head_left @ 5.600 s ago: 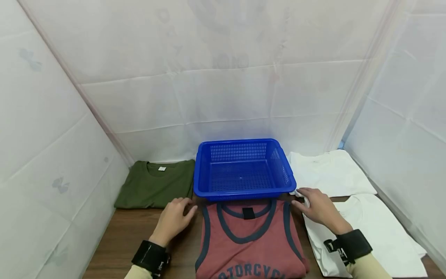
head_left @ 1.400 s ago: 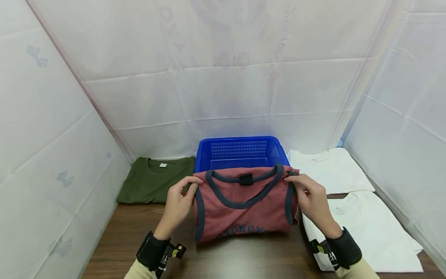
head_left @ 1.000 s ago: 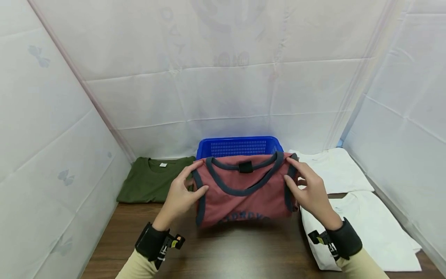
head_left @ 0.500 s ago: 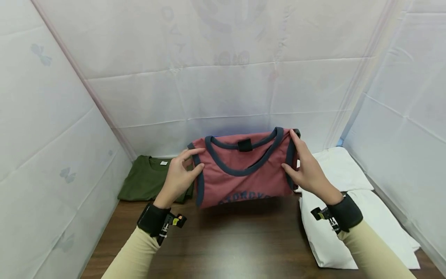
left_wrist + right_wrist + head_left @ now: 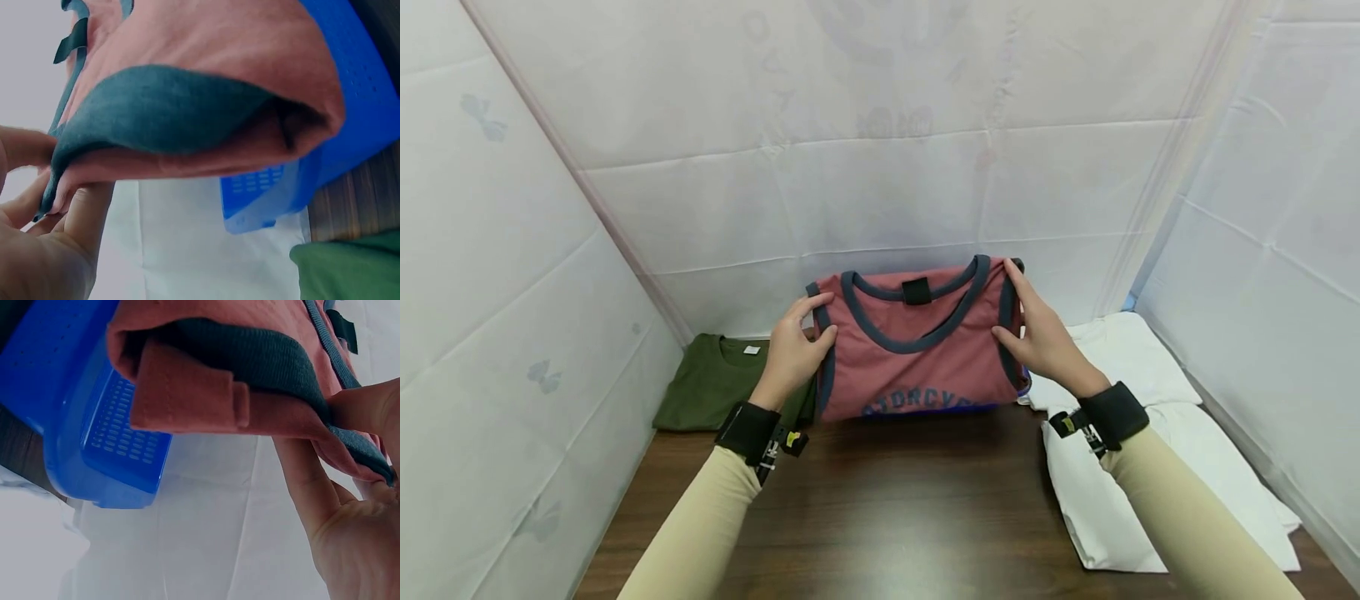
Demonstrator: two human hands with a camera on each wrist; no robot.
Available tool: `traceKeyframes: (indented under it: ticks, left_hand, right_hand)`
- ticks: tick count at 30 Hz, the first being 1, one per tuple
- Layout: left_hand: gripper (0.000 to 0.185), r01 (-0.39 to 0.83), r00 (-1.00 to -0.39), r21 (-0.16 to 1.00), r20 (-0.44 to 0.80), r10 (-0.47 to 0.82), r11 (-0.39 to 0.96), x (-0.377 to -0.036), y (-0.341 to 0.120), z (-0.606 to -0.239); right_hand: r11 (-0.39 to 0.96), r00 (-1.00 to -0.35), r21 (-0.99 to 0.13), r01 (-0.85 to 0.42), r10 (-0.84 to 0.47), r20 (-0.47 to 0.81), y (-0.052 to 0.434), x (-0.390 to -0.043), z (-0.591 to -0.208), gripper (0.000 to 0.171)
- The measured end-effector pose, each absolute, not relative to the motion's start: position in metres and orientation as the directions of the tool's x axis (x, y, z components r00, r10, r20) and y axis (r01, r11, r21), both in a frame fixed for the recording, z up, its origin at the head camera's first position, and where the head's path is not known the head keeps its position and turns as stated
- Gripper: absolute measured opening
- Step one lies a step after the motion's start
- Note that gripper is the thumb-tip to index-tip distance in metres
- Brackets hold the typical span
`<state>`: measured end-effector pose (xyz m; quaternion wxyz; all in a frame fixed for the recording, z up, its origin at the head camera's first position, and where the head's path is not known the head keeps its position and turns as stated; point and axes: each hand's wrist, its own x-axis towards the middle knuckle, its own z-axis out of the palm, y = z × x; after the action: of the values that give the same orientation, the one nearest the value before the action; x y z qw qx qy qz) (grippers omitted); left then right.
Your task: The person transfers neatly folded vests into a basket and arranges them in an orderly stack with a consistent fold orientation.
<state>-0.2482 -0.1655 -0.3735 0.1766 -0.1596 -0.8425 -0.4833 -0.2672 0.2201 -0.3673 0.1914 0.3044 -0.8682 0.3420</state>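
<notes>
Both hands, the left hand (image 5: 792,354) and right hand (image 5: 1037,343), are gripping a folded red tank top (image 5: 917,350) by its sides, holding it above a blue basket (image 5: 350,125) it mostly hides, with a green shirt (image 5: 715,387) and white shirts (image 5: 1112,467) flanking on the wooden surface (image 5: 880,508).

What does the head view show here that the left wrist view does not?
Only the head view shows the right hand, the lettering on the red tank top, the folded white shirts and the green shirt's collar label. Only the left wrist view shows the blue basket clearly, under the held top, and the folded layers from their edge. Both show the left hand pinching the top's dark-trimmed side, and the green shirt.
</notes>
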Motion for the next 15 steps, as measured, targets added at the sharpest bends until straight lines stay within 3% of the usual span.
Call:
traceKeyframes:
  ticks: [8,15]
  left_hand:
    - [0.071,0.385,-0.917,0.707,0.364,0.161,0.593,-0.261,-0.165,-0.371]
    - [0.077,0.373,-0.923,0.678,0.340,0.180,0.633,-0.278,-0.159,-0.369]
  right_hand:
    - [0.613,-0.768,-0.479,-0.628,-0.392,0.506,0.220,-0.282,-0.365,0.099]
    - [0.610,-0.801,-0.527,-0.592,-0.377,0.465,0.221,-0.296,-0.363,0.099]
